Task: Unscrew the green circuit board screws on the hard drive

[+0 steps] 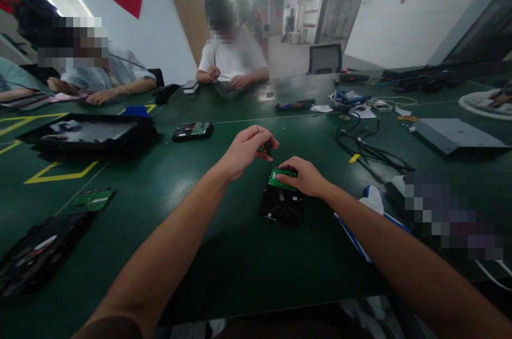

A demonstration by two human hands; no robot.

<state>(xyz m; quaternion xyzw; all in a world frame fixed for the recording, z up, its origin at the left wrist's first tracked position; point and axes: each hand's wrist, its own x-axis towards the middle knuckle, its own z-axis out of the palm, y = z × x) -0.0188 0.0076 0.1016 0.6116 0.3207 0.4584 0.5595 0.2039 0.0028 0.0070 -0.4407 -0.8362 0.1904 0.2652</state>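
A black hard drive (pixel 281 207) lies on the green table in front of me, with a green circuit board (pixel 276 179) on its far part. My right hand (pixel 300 176) grips the drive's far right side, its thumb lying across the board. Just beyond the drive, my left hand (pixel 252 150) is raised with its fingers curled round a short black-and-yellow screwdriver (pixel 265 147). Only part of its handle shows; the tip cannot be made out.
Left stand a black tray (pixel 96 134), another drive (pixel 192 130), a loose circuit board (pixel 95 199) and a dark drive body (pixel 40 251). Right are cables (pixel 362 144), a grey metal box (pixel 460 136) and a blue-edged white item (pixel 356 235). Two people (pixel 236 56) (pixel 116 75) sit opposite.
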